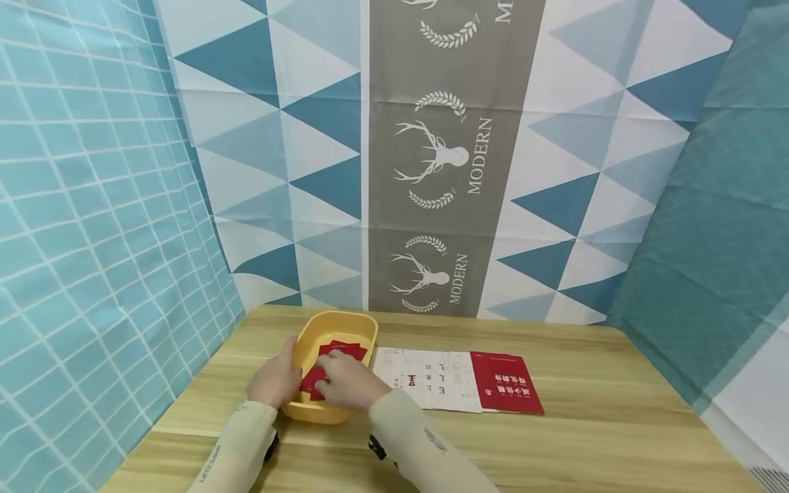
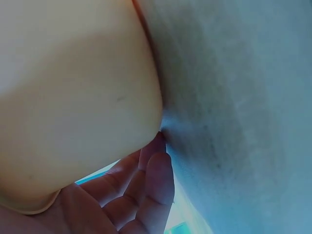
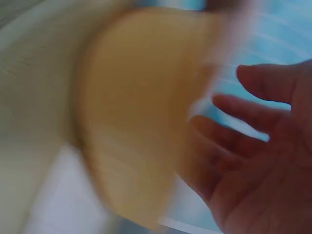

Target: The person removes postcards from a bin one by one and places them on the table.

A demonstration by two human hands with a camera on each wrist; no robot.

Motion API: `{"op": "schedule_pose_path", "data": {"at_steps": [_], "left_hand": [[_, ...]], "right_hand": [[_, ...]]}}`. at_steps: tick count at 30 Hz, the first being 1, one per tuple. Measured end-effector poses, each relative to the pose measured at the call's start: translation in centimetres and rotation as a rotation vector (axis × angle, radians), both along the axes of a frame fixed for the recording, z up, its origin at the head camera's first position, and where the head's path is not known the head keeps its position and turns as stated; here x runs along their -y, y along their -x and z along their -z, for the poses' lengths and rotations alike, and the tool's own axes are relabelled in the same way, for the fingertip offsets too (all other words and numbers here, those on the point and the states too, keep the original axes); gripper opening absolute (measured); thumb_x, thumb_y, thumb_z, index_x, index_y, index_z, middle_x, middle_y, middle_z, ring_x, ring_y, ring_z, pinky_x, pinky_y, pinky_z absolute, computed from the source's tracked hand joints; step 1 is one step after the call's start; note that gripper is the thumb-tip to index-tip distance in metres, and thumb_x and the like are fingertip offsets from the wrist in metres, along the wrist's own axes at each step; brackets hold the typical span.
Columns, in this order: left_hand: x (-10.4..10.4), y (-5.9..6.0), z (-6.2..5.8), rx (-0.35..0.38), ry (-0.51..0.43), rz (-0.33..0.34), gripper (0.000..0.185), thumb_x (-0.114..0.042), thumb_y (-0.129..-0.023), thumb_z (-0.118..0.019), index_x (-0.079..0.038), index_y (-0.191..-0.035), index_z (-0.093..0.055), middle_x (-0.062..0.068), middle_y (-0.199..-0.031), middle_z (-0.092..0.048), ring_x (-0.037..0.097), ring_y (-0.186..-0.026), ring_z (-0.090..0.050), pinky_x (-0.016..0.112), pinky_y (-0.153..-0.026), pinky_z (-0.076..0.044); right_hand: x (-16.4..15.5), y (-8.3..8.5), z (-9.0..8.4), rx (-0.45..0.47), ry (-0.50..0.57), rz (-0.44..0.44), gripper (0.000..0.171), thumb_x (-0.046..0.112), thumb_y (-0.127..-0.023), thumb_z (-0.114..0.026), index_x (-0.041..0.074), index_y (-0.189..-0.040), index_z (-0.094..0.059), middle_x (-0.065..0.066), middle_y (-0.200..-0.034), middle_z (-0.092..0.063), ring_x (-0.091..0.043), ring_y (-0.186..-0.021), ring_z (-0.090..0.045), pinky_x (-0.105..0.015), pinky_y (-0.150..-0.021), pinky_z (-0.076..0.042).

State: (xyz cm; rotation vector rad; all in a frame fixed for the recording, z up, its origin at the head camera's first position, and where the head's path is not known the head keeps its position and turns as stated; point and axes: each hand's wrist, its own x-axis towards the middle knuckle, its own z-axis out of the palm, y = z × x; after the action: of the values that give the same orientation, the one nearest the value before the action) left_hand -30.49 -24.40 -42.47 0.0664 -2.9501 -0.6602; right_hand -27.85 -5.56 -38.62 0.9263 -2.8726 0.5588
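A yellow plastic basin (image 1: pixel 345 316) stands on the left part of the table, with several red cards (image 1: pixel 314 381) lying loosely in it. My left hand (image 1: pixel 275 378) holds the basin by its left side. In the left wrist view its curled fingers (image 2: pixel 158 178) reach under the pale outer wall of the basin (image 2: pixel 87 107). Over the basin's right side reaches my right hand (image 1: pixel 351 381), fingers above the red cards. The right wrist view shows that hand (image 3: pixel 263 161) with loosely spread fingers and nothing between them, next to the blurred basin (image 3: pixel 136 107).
Right of the basin, white printed cards (image 1: pixel 425 376) lie overlapped in a row on the wooden table (image 1: pixel 585 411). A red card with white lettering (image 1: pixel 505 383) ends the row. Patterned cloth (image 1: pixel 444 157) hangs behind the table, and blue checked cloth (image 1: pixel 92 205) at the left.
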Motion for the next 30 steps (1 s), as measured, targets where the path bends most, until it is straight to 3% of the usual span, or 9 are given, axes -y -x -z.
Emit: {"op": "schedule_pose_path", "data": {"at_steps": [5,8,13,22,30], "left_hand": [[-0.3,0.0,0.2,-0.03,0.003,0.017,0.074,-0.005,-0.087,-0.057,-0.006,-0.156,-0.03,0.029,-0.108,-0.07,0.035,-0.08,-0.068,0.052,-0.066,-0.055],[-0.2,-0.1,0.1,-0.031,0.001,0.003,0.078,-0.002,-0.084,-0.058,-0.006,-0.156,-0.03,0.028,-0.105,-0.07,0.033,-0.077,-0.066,0.049,-0.064,-0.054],[-0.1,-0.2,0.2,0.003,-0.018,-0.007,0.079,-0.004,-0.084,-0.058,-0.007,-0.157,-0.028,0.025,-0.102,-0.07,0.029,-0.071,-0.061,0.042,-0.058,-0.05],[-0.4,-0.2,0.5,-0.002,-0.008,-0.025,0.077,-0.006,-0.086,-0.059,-0.006,-0.157,-0.028,0.03,-0.115,-0.069,0.035,-0.084,-0.068,0.053,-0.069,-0.055],[-0.4,-0.5,0.2,0.0,0.006,-0.029,0.078,-0.006,-0.085,-0.058,-0.008,-0.157,-0.029,0.029,-0.112,-0.069,0.036,-0.083,-0.068,0.052,-0.067,-0.055]], "right_hand": [[2.5,1.5,3.2,-0.094,-0.21,0.216,0.043,0.055,-0.086,-0.073,0.024,-0.115,-0.072,0.003,-0.111,-0.071,-0.016,-0.096,-0.062,-0.037,-0.08,-0.056],[3.4,1.8,3.3,-0.118,-0.284,0.247,0.049,0.065,-0.081,-0.073,0.027,-0.112,-0.074,0.002,-0.106,-0.073,-0.019,-0.09,-0.062,-0.037,-0.073,-0.054],[3.7,2.2,3.7,-0.101,-0.379,0.263,0.047,0.065,-0.08,-0.072,0.032,-0.115,-0.074,0.001,-0.104,-0.073,-0.02,-0.086,-0.057,-0.036,-0.071,-0.052],[3.4,2.8,4.1,-0.101,-0.296,0.252,0.044,0.059,-0.077,-0.079,0.031,-0.11,-0.071,0.008,-0.1,-0.074,-0.018,-0.083,-0.059,-0.038,-0.075,-0.055],[3.4,2.7,3.9,-0.107,-0.267,0.217,0.04,0.056,-0.077,-0.081,0.029,-0.106,-0.074,0.008,-0.093,-0.071,-0.014,-0.078,-0.058,-0.037,-0.073,-0.056]]}}
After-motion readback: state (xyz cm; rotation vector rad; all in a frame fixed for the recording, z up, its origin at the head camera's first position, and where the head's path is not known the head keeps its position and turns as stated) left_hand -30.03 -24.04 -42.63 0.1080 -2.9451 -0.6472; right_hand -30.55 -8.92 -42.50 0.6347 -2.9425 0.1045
